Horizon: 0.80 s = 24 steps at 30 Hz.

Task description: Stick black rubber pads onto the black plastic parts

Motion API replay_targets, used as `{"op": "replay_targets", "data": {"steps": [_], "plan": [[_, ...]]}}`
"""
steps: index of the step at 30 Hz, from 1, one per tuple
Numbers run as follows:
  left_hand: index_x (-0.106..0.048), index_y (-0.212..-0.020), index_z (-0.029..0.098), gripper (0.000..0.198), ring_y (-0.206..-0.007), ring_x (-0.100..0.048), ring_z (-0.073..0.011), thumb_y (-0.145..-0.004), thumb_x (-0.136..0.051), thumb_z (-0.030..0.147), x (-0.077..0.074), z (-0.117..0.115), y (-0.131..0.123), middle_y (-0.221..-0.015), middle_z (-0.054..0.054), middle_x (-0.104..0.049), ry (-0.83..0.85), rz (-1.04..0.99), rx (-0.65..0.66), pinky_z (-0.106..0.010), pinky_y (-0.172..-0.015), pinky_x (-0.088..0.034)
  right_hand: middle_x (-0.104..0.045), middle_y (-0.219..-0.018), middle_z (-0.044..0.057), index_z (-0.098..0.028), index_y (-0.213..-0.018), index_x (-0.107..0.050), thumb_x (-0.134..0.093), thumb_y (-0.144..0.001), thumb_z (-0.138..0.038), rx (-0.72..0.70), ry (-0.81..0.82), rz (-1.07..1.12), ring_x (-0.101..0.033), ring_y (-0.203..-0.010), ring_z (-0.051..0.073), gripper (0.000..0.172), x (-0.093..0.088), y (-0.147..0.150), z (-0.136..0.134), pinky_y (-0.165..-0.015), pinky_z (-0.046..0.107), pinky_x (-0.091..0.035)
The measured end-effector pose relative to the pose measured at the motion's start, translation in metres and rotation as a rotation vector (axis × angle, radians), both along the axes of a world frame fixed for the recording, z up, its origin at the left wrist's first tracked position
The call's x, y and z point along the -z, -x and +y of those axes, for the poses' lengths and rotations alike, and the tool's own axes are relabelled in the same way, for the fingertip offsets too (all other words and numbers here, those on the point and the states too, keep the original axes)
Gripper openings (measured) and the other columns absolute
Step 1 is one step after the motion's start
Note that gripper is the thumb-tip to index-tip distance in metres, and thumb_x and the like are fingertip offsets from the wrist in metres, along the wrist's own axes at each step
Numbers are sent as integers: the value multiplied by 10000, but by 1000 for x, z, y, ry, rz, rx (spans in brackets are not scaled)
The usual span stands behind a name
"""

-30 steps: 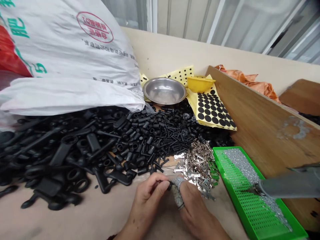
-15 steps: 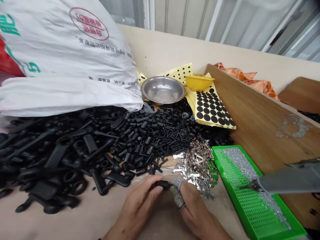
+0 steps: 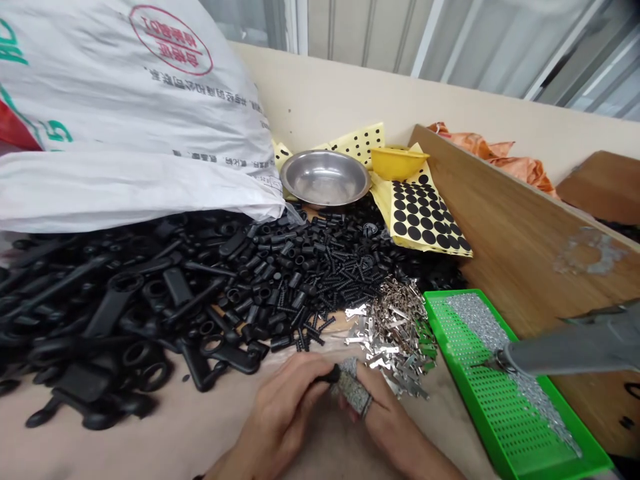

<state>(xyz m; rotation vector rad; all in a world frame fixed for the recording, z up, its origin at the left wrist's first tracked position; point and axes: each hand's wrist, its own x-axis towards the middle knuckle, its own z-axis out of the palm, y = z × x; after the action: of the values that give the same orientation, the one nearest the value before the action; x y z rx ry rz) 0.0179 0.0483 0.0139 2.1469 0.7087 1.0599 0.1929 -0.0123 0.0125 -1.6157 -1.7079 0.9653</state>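
A small black plastic cylinder (image 3: pixel 330 375) is pinched between the thumb and fingers of my left hand (image 3: pixel 286 400), which mostly cover it. Grey speckled sleeves wrap finger and thumb of my right hand (image 3: pixel 383 407). Those covered digits are closed together against the cylinder's right end, and whatever lies between them is hidden. Just beyond my hands is a heap of small silver metal clips (image 3: pixel 390 333). Black ribbed plastic pins (image 3: pixel 350 270) and short black cylinders (image 3: pixel 295 280) lie piled behind.
Larger black plastic parts (image 3: pixel 120 300) cover the left side below a white sack (image 3: pixel 125 113). A green perforated tray (image 3: pixel 500 427) with small silver pieces stands right, under a grey tool (image 3: pixel 575 350). Behind are a steel bowl (image 3: pixel 326 179), yellow bowl (image 3: pixel 397 162) and black-dot sticker sheets (image 3: pixel 425 220).
My hands have come closer together, and my left fingers now cover more of the black cylinder. My right hand has turned, showing more of the grey sleeve.
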Motion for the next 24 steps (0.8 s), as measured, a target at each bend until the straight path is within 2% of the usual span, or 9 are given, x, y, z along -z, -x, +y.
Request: {"op": "replay_targets", "data": {"steps": [2, 5, 8, 11, 14, 17, 21, 24], "plan": [[-564, -1082, 246, 291, -904, -636, -157, -847, -513, 82, 0, -1, 1, -960, -34, -682, 15, 15, -1, -222, -824, -478, -641, -992, 68, -216, -1001, -551, -365, -730, -99, -21, -58, -95, -595, -968, 215, 349, 8, -2, -4, -817, 331, -507], [-583, -1056, 269, 254, -856, -644, -148, -865, -505, 121, 1, -2, 2, -928, -10, -693, 149, 22, -10, -205, -771, -480, -606, -1127, 139, -162, -1131, -506, -379, -637, -70, -103, -176, -310, -554, -1082, 259, 518, 18, -2, -8, -900, 396, -486], [-630, -1001, 290, 195, -819, -649, -148, -873, -517, 198, 0, -3, 1, -898, 12, -709, 338, 26, -36, -199, -730, -474, -587, -1151, 203, -86, -1143, -501, -388, -657, -82, -135, -352, -466, -531, -1111, 302, 499, 23, 0, -7, -927, 456, -468], [-675, -933, 271, 162, -751, -637, -166, -856, -544, 327, 2, -3, -1, -821, 1, -709, 608, 17, -51, -218, -667, -470, -603, -1088, 209, -73, -1084, -534, -378, -718, -88, -157, -481, -519, -546, -1049, 295, 397, 22, 0, -2, -890, 447, -486], [-685, -874, 233, 253, -562, -545, -137, -794, -597, 457, 7, -2, -4, -622, 14, -621, 885, -68, -51, -213, -523, -411, -610, -1009, 178, -97, -1004, -569, -374, -731, -89, -181, -481, -485, -536, -984, 278, 336, 15, -2, 3, -845, 449, -489], [-685, -860, 204, 328, -547, -505, -122, -720, -667, 501, 11, -2, -8, -594, 21, -579, 1061, -190, -68, -209, -516, -386, -572, -1071, 159, -120, -975, -585, -405, -722, -113, -157, -479, -456, -491, -985, 276, 311, 6, -9, 8, -837, 481, -452], [-683, -874, 180, 354, -567, -504, -114, -685, -713, 478, 8, -2, -13, -640, -4, -629, 1219, -306, -109, -210, -538, -374, -462, -1302, 162, -131, -1146, -553, -460, -737, -114, -162, -556, -583, -316, -1229, 332, 420, 6, -22, 12, -974, 565, -283], [-683, -880, 176, 356, -564, -503, -116, -671, -734, 460, 4, -2, -15, -660, -17, -644, 1289, -355, -141, -217, -539, -369, -422, -1402, 88, -213, -1229, -514, -435, -798, -61, -175, -499, -741, -215, -1318, 318, 464, 14, -33, 17, -1021, 584, -168]]}}
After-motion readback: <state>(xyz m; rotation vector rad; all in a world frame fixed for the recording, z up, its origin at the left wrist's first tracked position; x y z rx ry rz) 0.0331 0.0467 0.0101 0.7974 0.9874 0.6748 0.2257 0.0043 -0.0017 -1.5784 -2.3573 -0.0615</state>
